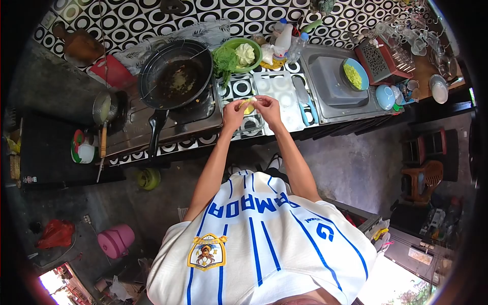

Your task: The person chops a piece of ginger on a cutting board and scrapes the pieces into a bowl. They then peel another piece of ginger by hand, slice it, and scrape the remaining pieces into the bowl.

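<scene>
Above the counter's front edge, my left hand (234, 115) and my right hand (268, 110) meet with fingertips pinched together. Between them is a small yellow thing (249, 108), too small to name, which both hands seem to grip. Beneath it stands a clear dish (250, 125), partly hidden by my fingers. Right of my hands lies a pale, translucent cutting board (282, 114), with a blue-handled knife (306, 108) beside it. Behind my hands, a green bowl (257, 50) holds a whitish vegetable, and leafy greens (224, 62) spill over its left side.
A black wok (146, 94) sits on the stove at left, its handle jutting past the front edge. A small pan (105, 108) stands further left. At right, a blue bowl of chopped greens (353, 74) rests at the sink (325, 109). Several bottles (296, 49) stand behind the board.
</scene>
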Demonstrator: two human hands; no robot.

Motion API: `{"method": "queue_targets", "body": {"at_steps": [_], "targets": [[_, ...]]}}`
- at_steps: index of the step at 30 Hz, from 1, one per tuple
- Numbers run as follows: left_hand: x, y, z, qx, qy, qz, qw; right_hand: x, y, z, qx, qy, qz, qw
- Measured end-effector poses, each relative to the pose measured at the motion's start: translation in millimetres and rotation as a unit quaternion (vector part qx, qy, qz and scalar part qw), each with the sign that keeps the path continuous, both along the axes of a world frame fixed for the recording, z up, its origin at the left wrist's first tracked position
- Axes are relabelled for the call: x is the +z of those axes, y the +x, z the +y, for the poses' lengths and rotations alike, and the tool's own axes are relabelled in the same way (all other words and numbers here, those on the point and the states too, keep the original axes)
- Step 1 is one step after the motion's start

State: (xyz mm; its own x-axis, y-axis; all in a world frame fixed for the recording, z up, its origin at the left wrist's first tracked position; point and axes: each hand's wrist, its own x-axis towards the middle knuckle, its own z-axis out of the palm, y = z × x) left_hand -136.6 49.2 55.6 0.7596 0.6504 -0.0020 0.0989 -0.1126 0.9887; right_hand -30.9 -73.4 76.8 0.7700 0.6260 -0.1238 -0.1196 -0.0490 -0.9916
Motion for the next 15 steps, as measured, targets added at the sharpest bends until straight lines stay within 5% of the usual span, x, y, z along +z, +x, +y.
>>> {"method": "queue_targets", "body": {"at_steps": [13,15], "targets": [[20,-21,-5,-0.029,-0.024,0.053,0.998,-6,12,15,-0.012,0.026,-0.001,1.0],[17,-18,-4,-0.003,0.04,0.018,0.999,-5,9,14,0.0,0.036,0.001,0.999]]}}
